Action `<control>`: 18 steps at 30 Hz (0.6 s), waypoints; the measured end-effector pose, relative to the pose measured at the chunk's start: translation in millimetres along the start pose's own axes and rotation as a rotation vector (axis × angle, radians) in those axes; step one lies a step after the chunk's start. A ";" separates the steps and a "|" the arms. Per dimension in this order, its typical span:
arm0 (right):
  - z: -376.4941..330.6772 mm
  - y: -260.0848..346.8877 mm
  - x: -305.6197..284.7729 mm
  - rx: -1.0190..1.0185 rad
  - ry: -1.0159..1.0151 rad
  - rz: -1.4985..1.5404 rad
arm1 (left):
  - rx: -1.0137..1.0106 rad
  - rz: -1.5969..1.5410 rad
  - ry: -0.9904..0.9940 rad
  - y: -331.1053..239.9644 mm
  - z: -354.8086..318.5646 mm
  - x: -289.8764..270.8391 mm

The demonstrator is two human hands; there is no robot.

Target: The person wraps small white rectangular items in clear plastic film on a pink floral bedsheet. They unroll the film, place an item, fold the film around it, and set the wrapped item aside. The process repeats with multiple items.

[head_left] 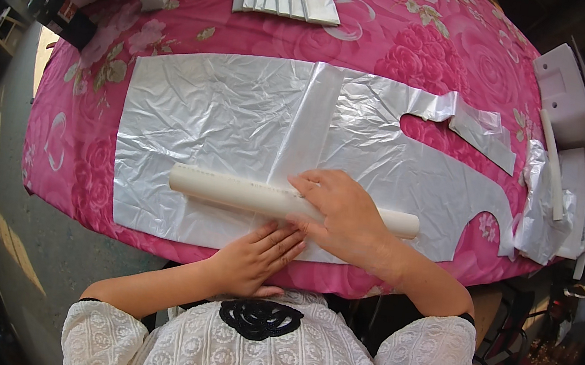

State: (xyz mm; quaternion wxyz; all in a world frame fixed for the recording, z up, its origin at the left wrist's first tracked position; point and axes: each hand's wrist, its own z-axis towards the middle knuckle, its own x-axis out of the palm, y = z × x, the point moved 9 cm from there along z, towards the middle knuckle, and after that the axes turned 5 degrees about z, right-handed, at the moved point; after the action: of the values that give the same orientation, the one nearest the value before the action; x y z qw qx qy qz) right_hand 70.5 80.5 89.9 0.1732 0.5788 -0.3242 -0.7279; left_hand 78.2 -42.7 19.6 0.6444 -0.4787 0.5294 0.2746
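Plastic bag (220,114), silvery and wrinkled, lies spread flat in front of you in the head view, on a pink flowered tablecloth (96,131). Most of it reaches beyond both your hands, its cut-out end toward your right. One white tube (232,191) lies across its near part. Your right hand (347,219) grasps this tube from above, fingers over the far side and thumb on the near side. Your left hand (249,258) is loose and flat, fingers on the bag's near edge, just beside your right thumb. You have one bag under your hands, one dark bottle (63,18) at far left, about six folded packets (286,2) in a row at the far side, and one thinner stick (551,165) at right, near crumpled plastic (541,215).
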 end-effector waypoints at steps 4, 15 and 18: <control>-25.2 -10.1 6.8 0.056 -0.099 -0.203 | -0.033 0.042 -0.022 -4.1 2.5 -5.4; -50.4 -74.3 -75.9 0.284 -0.310 -0.155 | 0.006 -0.030 0.002 13.6 1.3 -19.7; -43.6 -28.5 -25.5 0.078 -0.102 -0.150 | -0.035 0.041 0.018 0.5 0.2 -10.3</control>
State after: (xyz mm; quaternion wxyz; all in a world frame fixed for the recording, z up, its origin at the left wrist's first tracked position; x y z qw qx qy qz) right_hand 122.6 105.4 84.1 0.0787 0.5700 -0.3165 -0.7542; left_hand 75.0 -40.7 29.2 0.6254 -0.4814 0.5400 0.2923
